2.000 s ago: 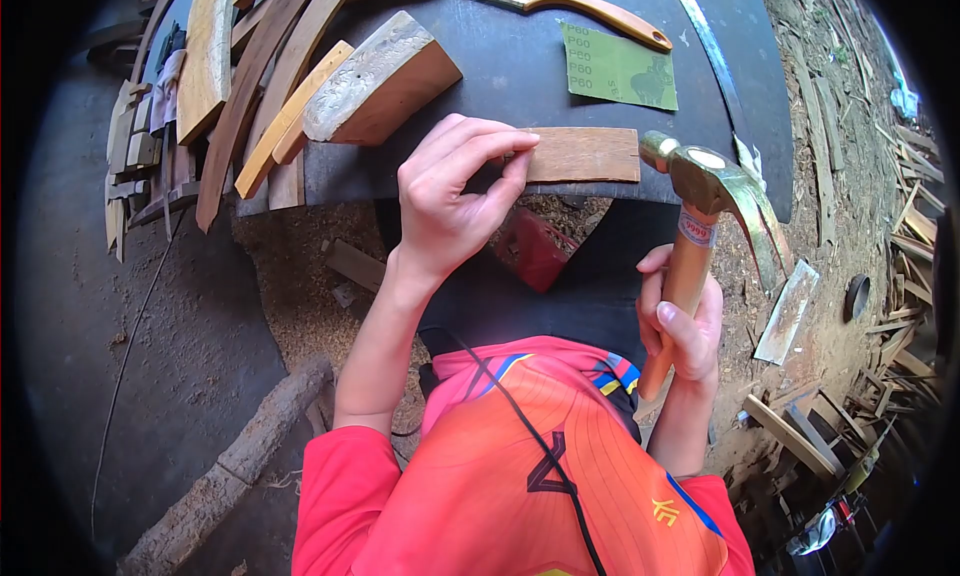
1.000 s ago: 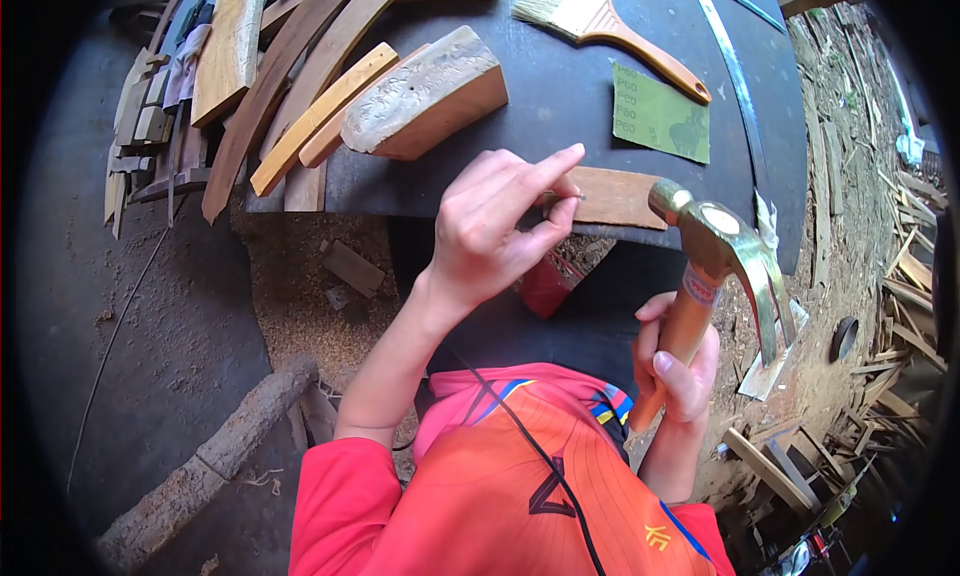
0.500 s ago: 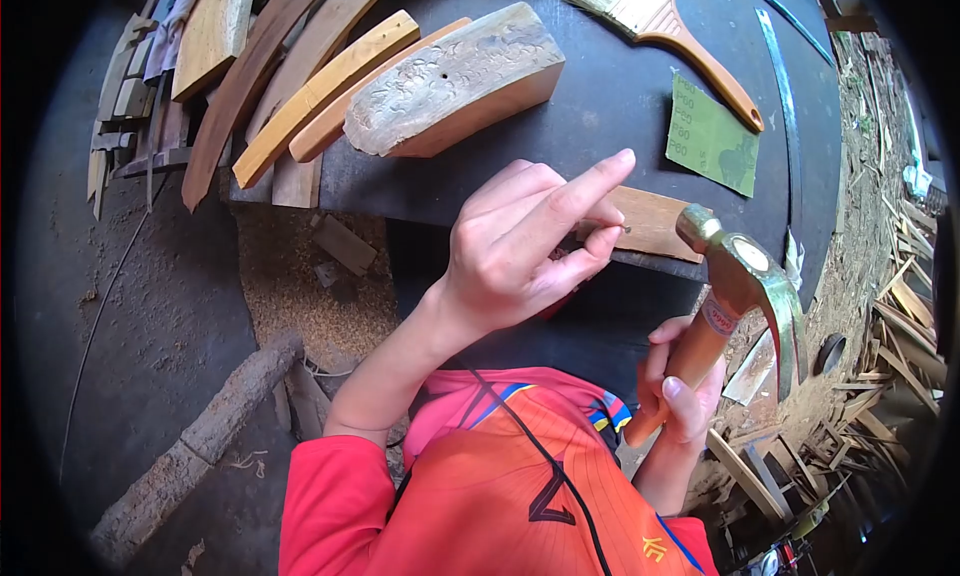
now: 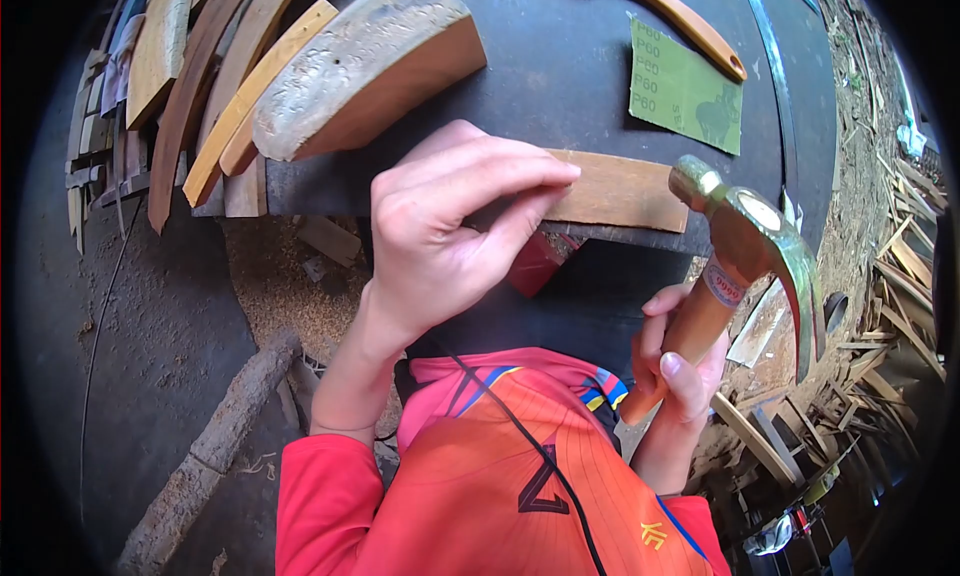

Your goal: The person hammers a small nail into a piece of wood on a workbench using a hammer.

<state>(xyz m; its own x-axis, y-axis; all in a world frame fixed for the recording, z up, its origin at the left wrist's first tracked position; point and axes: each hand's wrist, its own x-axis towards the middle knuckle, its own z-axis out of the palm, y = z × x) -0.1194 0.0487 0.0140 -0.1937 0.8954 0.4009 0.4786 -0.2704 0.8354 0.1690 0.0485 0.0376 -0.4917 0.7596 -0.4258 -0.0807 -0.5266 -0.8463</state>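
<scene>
Passable across the table between wooden block and sandpaper; blocked at near-left corner by planks, over near edge by left hand, and toward near-right corner by hammer.

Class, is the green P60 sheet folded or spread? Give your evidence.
Spread: the green sheet lies open on the dark table, printed side up, no fold visible.

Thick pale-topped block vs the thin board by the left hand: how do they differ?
Thickness: the block is chunky, the board thin and flat.
Surface: the block's upper face is whitish and pitted; the board's is brown and smoother.
Outline: the block has a rounded near end; the board looks roughly rectangular, one end hidden behind the left hand.
Shared: both are wood and lie on the dark table.
</scene>
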